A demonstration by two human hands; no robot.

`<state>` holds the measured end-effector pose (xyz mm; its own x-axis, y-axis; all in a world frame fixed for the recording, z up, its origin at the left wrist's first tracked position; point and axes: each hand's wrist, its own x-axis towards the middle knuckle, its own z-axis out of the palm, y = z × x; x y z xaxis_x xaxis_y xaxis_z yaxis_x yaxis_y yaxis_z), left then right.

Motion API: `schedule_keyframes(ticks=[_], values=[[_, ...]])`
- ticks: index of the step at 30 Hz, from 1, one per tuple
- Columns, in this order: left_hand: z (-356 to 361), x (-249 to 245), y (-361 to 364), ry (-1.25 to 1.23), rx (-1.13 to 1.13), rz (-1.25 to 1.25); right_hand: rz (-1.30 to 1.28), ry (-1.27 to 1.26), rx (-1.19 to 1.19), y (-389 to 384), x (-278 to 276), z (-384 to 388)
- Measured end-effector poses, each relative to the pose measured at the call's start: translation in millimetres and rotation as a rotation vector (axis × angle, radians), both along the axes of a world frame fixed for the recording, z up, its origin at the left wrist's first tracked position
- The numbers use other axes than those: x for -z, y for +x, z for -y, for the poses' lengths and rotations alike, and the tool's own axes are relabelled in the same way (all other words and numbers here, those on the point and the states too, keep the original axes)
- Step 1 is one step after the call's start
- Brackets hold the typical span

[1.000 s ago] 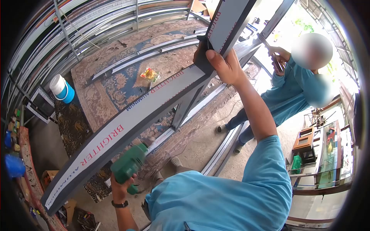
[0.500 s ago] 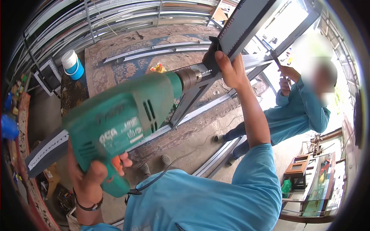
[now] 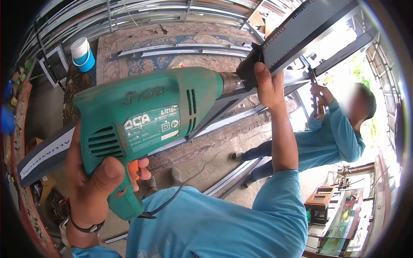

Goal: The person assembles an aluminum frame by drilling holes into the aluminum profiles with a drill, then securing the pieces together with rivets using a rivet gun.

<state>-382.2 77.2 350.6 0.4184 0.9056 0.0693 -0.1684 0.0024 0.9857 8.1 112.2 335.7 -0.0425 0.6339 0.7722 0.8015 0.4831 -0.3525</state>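
My left hand [image 3: 97, 185] is wrapped around the handle of a green corded electric drill [image 3: 146, 112], its fingers at the orange trigger. The drill points right, and its metal chuck [image 3: 231, 81] is close against a black piece [image 3: 251, 64] at the end of an aluminium profile [image 3: 297, 34]. That profile carries printed protective film and slants to the upper right. My right hand [image 3: 271, 88] grips the black piece and profile end, thumb on the near side and other fingers mostly hidden behind. Little of the drill bit shows.
A co-worker [image 3: 327, 133] in a blue shirt stands at the right, holding a tool [image 3: 316, 92] near the frame. Ahead lies a carpet-covered table [image 3: 116, 38] with metal strips. A white-and-blue bucket [image 3: 82, 53] is at the left. The drill's cord [image 3: 180, 189] hangs by my shirt.
The drill has come closer to the black piece; its bit, plainly visible before, is now mostly out of sight. My right hand keeps its grip, and the view has shifted slightly.
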Motion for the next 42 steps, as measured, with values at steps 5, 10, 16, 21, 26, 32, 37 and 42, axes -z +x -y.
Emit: schedule_keyframes(ticks=[5, 10, 16, 21, 26, 32, 37, 42], values=[[-5.7, -1.8, -6.2, -0.158, 0.054, 0.059, 0.004, -0.093, -0.035, 5.0, -1.7, -2.3], [-7.1, -0.4, -7.6, -0.144, 0.055, 0.061, -0.016, -0.101, -0.036, 3.7, -1.9, -1.7], [-6.9, 0.1, -8.6, -0.143, 0.054, 0.067, -0.016, -0.095, 0.019, 2.8, 0.7, 0.3], [-7.4, -2.7, -6.3, -0.135, 0.050, 0.078, -0.019, -0.061, 0.006, 6.3, 4.1, -3.6], [-14.8, -3.4, -6.4, -0.113, 0.111, 0.044, -0.014, -0.042, 0.006, 11.8, 10.4, -4.5], [-19.0, -13.8, -3.4, -0.231, 0.126, -0.032, -0.037, -0.041, 0.013, 10.8, 9.6, -3.0], [-17.4, -20.0, -1.2, -0.289, 0.099, -0.054, -0.029, -0.089, 0.028, 11.7, 7.7, -3.3], [-14.8, -19.7, 8.1, -0.212, 0.039, -0.120, -0.023, -0.025, 0.023, 11.1, 9.0, -4.5]])
